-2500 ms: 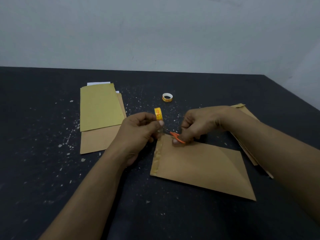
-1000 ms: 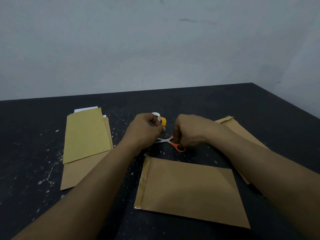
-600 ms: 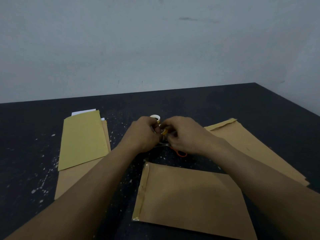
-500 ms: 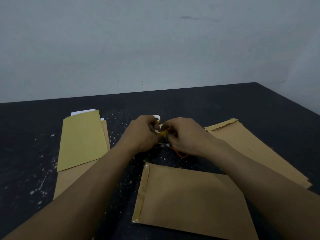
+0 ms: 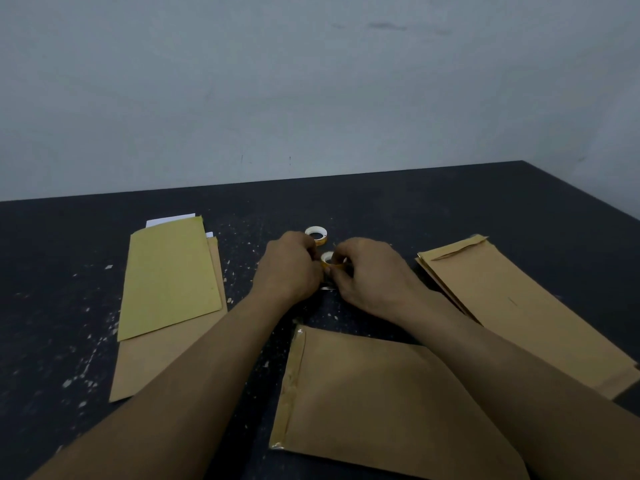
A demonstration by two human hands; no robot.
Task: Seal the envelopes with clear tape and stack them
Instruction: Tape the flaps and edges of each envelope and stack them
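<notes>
Head: right hand (image 5: 370,275) pinches round tape roll (image 5: 327,258) (orange).

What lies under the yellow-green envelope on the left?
A brown envelope shows beneath the yellow-green envelope, and white paper peeks out at its far edge. Whether more lies between them is covered.

Nothing readable here, honestly. The tape roll (image 5: 327,258) in the middle has an orange-yellow band that could carry some print, but it's way too small and blurry to make out a single letter. Same deal with the second roll (image 5: 316,234) just behind it. The brown envelopes (image 5: 381,403) show plain faces, with no legible writing, stamps or numbers on them.
</notes>
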